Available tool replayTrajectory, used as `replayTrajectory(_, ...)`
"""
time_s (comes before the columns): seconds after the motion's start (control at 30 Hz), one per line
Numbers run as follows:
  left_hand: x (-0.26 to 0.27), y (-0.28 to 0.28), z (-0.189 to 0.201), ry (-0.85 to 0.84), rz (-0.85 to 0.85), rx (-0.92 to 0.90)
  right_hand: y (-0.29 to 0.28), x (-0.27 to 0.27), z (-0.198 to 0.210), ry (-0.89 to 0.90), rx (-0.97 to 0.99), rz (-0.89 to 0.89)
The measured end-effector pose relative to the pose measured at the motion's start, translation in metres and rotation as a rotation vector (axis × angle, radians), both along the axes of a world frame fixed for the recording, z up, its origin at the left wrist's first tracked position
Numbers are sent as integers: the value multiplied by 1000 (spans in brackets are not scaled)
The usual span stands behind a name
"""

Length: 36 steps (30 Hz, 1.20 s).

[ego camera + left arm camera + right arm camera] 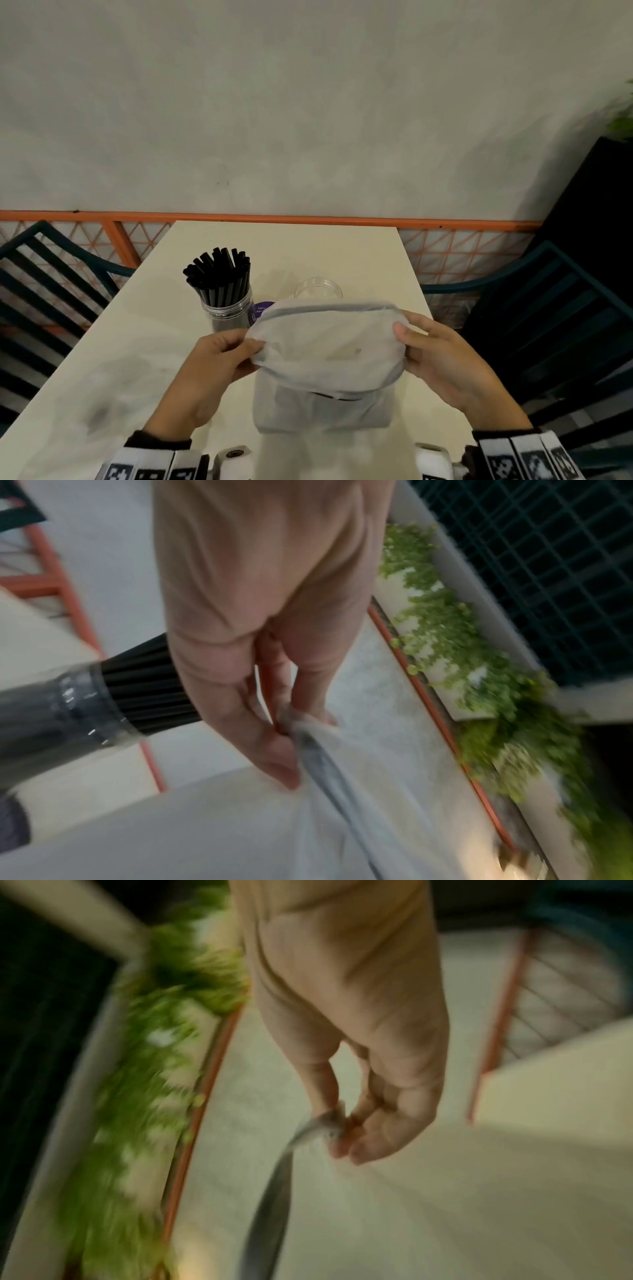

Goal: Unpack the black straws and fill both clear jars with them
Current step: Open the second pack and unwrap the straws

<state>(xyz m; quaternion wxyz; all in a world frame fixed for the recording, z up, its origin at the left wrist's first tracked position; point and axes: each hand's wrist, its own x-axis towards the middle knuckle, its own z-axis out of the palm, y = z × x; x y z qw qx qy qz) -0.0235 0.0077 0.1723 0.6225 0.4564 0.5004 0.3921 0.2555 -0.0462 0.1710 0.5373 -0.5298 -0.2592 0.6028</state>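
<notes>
A pale grey fabric bag (329, 359) stands on the cream table (137, 370) in front of me, held up by both hands. My left hand (236, 353) pinches its left top corner, and my right hand (416, 337) pinches the right top corner. In the left wrist view the left hand (291, 739) pinches the bag's edge (329, 761). The right hand (337, 1123) in the right wrist view likewise pinches the bag's edge (308, 1131). A clear jar (227, 310) packed with black straws (219, 274) stands behind the left hand. A second clear jar (318, 287) shows just behind the bag, apparently empty.
A purple round label or lid (262, 310) lies between the jars. Dark teal chairs stand at the left (51, 270) and right (565, 308) of the table. An orange railing (308, 217) and a grey wall run behind it. Green plants (479, 669) hang nearby.
</notes>
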Motion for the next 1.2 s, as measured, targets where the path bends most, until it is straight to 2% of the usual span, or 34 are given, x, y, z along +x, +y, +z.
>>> replayTrajectory(0.07, -4, 3, -5, -151, -61, -111, 2, 4, -4, 263, -21, 22)
replayTrajectory(0.13, -8, 5, -8, -290, -97, -233, 1, 7, -6, 380, -20, 60)
replayTrajectory(0.27, -9, 7, -14, -573, -138, -405, -1, 12, -9, 487, -67, 5)
replayTrajectory(0.43, 3, 10, -13, -730, -107, -532, 3, 4, -28, 578, -59, -53)
replayTrajectory(0.5, 5, 11, -13, -733, -102, -543, 1, -2, -26, 553, 50, -8)
replayTrajectory(0.6, 3, 8, -10, -781, -85, -491, -1, -7, -22, 241, 160, -36)
replayTrajectory(0.67, 4, 3, -8, -711, -142, -394, -2, -10, -22, -78, 164, -111)
replayTrajectory(0.77, 13, -6, -8, -431, -218, -236, 1, -16, -22, -621, 168, -192)
replayTrajectory(0.83, 17, -8, -10, -307, -212, -173, 1, -19, -22, -841, 200, -265)
replayTrajectory(0.9, 17, -8, -9, -194, -206, -103, 2, -18, -25, -974, 218, -313)
replayTrajectory(1.0, 13, -7, -14, -70, -171, -40, 2, -13, -29, -949, 168, -304)
replayTrajectory(1.13, 9, -4, -22, 83, 57, -26, 1, -6, -24, -552, 88, -235)
replayTrajectory(1.2, 4, -3, -25, 218, 121, 23, -1, -4, -20, -415, 58, -156)
